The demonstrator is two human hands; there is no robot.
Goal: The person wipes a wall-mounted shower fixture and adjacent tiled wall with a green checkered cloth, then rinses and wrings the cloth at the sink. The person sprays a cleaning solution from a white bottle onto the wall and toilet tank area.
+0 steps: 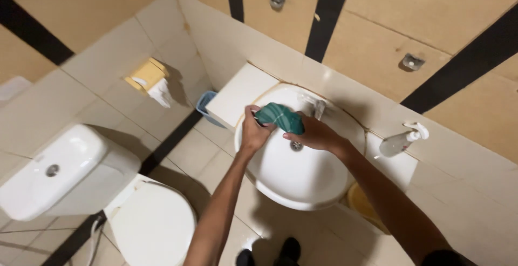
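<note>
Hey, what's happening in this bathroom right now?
A person stands at a white sink, seen from above. Both hands hold a green cloth over the basin, the left hand at its left end and the right hand at its right. The tap sits just behind the cloth; whether water is running cannot be told. A spray bottle rests on the ledge to the right. A toilet with its lid shut stands to the left, with a tissue holder on the wall above.

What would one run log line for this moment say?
left hand gripping green cloth | right hand gripping same cloth | held over white sink by tap | spray bottle on ledge
</note>
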